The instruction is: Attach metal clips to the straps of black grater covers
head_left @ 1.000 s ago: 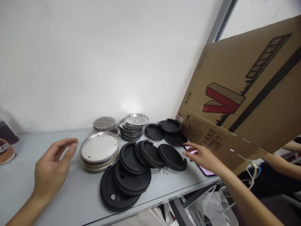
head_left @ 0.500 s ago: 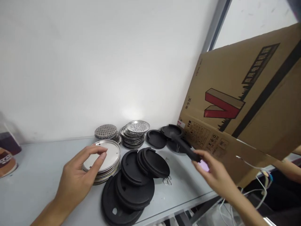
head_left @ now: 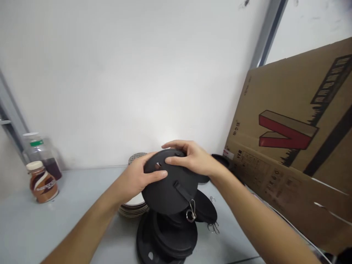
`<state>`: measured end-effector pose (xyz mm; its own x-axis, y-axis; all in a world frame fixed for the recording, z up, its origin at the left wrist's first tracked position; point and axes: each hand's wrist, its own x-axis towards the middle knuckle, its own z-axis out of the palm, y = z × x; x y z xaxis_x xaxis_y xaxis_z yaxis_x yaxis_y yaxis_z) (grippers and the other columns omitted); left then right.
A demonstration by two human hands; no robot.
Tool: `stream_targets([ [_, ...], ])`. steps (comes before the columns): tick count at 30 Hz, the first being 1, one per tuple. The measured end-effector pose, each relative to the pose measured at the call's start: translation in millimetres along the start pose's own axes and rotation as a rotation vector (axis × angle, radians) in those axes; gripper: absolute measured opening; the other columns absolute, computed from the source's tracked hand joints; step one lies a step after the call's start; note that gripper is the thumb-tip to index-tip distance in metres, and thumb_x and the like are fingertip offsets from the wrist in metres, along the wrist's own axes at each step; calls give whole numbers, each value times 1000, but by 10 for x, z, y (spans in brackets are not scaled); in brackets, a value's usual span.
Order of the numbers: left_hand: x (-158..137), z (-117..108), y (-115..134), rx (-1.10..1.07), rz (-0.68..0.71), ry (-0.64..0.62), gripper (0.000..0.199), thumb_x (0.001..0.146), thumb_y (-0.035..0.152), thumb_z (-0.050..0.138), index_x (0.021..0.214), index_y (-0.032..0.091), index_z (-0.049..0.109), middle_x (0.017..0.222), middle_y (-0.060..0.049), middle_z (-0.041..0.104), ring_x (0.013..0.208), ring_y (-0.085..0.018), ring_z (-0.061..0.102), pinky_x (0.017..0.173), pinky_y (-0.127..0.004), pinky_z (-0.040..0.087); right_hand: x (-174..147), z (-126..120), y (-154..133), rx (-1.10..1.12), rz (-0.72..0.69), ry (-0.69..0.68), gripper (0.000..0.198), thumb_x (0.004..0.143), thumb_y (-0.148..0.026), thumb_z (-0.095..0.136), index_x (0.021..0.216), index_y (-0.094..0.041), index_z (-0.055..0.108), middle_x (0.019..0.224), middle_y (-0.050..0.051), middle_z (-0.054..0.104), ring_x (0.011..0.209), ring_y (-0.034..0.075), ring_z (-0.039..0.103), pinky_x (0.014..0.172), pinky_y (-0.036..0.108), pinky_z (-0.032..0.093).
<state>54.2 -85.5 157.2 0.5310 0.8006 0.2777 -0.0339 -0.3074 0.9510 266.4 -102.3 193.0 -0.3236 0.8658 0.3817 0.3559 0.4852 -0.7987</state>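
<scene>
A round black cover (head_left: 167, 196) is gripped by both hands above the table, its flat face with a short strap toward me. A metal snap clip (head_left: 191, 212) hangs from the strap. My left hand (head_left: 141, 178) is closed on its left edge, thumb across the face. My right hand (head_left: 192, 157) holds the top edge, thumb on the face near a small hole. Below lies a pile of black round covers (head_left: 176, 242), with another tilted black cover (head_left: 205, 207) at its right. A stack of silver round plates (head_left: 133, 211) is partly hidden behind my left hand.
A large cardboard box (head_left: 291, 146) leans at the right against the white wall (head_left: 137, 73). On the left of the table (head_left: 82, 190) stand a brown-labelled jar (head_left: 42, 185) and a clear bottle of dark liquid (head_left: 51, 161). A perforated metal disc (head_left: 136, 157) shows behind my hands.
My right hand has brought the black cover from the right to the middle. My left hand has moved from beside the silver plates onto the cover. The view has turned left.
</scene>
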Motion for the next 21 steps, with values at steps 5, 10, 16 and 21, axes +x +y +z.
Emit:
stream_targets([
  [5, -451, -86, -225, -242, -19, 462, 56, 77, 37, 75, 130, 24, 60, 124, -8, 69, 111, -33, 66, 93, -44, 56, -378, 566, 200, 97, 58, 170, 59, 86, -40, 67, 140, -29, 48, 124, 9, 62, 104, 21, 64, 91, 37, 52],
  [10, -1144, 61, -331, -314, -172, 580, 66, 76, 41, 75, 138, 29, 53, 128, -8, 67, 114, -34, 64, 91, -46, 57, -987, 857, 330, 207, 95, 53, 50, 95, -33, 55, 144, -28, 43, 75, 0, 67, 68, 17, 65, 72, 33, 54],
  [16, -1569, 59, -335, -146, -364, 95, 54, 82, 39, 70, 134, 36, 55, 128, -6, 66, 114, -31, 64, 101, -48, 49, -1175, 872, 331, 86, 43, -161, 32, 100, -33, 46, 124, -27, 66, 65, 0, 62, 58, 14, 59, 58, 27, 48],
  [21, -1300, 124, -276, 494, -131, 114, 30, 84, 34, 67, 114, 37, 68, 122, 1, 69, 116, -26, 61, 107, -39, 43, -1221, 958, 278, -186, -118, -115, 38, 101, -24, 39, 134, -28, 57, 83, 5, 63, 70, 16, 60, 61, 29, 50],
])
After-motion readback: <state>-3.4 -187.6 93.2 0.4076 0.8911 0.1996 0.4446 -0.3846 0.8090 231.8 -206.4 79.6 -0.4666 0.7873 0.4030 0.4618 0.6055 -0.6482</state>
